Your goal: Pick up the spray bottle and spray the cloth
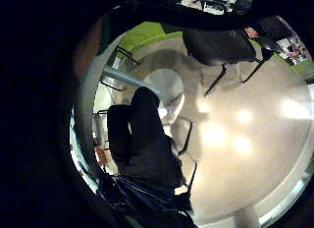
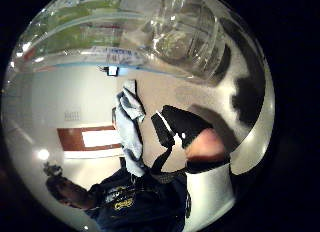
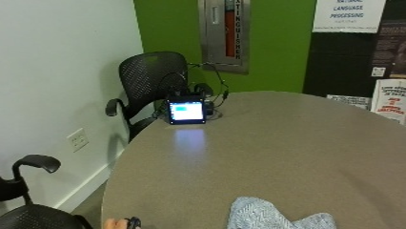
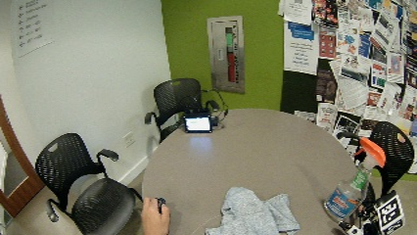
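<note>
In the outside view the cloth [image 3: 279, 215] lies bunched at the table's [image 3: 285, 138] 6 o'clock edge, a lit screen [image 3: 185, 111] at 11 o'clock; wall signs read "LANGUAGE PROCESSING". The wide view shows the bottle [image 4: 352, 188] upright at 4 o'clock, orange nozzle pointing toward the table, blue label unreadable, held by the right hand [image 4: 381, 215], a bare hand [image 4: 155, 215] at 7 o'clock. The thumb-side palm view shows the clear bottle close, fingers [image 2: 187, 127] curled round it.
</note>
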Demonstrator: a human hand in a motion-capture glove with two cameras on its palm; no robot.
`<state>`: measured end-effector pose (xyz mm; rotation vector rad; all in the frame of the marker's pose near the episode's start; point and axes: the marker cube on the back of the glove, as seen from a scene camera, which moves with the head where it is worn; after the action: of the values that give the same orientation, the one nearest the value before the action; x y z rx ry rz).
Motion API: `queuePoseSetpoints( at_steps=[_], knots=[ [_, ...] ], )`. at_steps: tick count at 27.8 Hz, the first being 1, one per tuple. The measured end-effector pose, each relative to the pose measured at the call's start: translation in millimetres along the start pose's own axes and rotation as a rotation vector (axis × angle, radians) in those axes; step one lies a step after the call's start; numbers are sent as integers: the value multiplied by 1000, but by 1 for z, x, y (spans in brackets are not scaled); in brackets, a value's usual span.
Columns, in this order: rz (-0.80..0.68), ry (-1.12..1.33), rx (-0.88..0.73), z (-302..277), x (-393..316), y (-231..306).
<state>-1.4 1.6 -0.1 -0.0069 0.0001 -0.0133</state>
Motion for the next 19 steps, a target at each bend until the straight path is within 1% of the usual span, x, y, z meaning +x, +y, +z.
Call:
queuePoseSetpoints(
  at_steps=[5,10,13,15,19],
  knots=[
    [-26,11,-12,0,5,-1],
    [-22,24,-7,-5,10,0],
    [-63,51,-5,-8,7,-8],
    [-120,69,-25,-4,-7,-19],
    [-231,83,-122,22,-63,-49]
  ],
)
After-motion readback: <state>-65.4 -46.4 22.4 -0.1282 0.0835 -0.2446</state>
